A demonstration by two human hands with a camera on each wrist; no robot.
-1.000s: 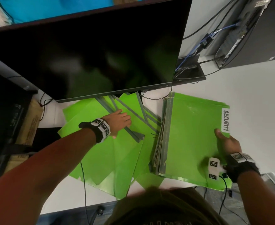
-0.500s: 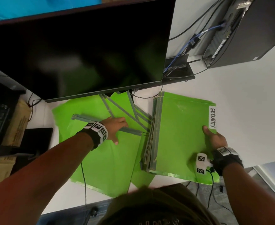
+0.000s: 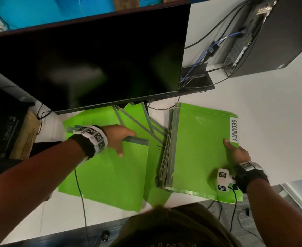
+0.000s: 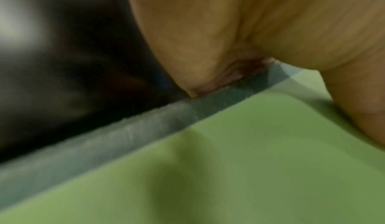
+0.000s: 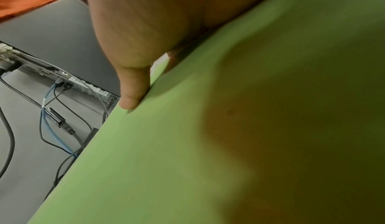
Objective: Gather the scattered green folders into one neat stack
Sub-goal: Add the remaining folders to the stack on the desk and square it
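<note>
Overhead, the scattered green folders (image 3: pixel 111 168) lie fanned on the white bench (image 3: pixel 262 125) under the monitor (image 3: pixel 86 65), just beside the stack (image 3: pixel 198 148). They look thin, light and slick, likely to slide and flex, so the stiffer grey spine is the place to grip. The left hand (image 3: pixel 119 138) pinches the top folder's spine; the right hand (image 3: pixel 235 152) clamps the stack's edge by the SECURITY label (image 3: pixel 234 130). Left wrist view: fingers (image 4: pixel 208 46) close over the spine (image 4: pixel 145 128). Right wrist view: the thumb (image 5: pixel 133 87) presses on the top cover (image 5: pixel 187 161).
</note>
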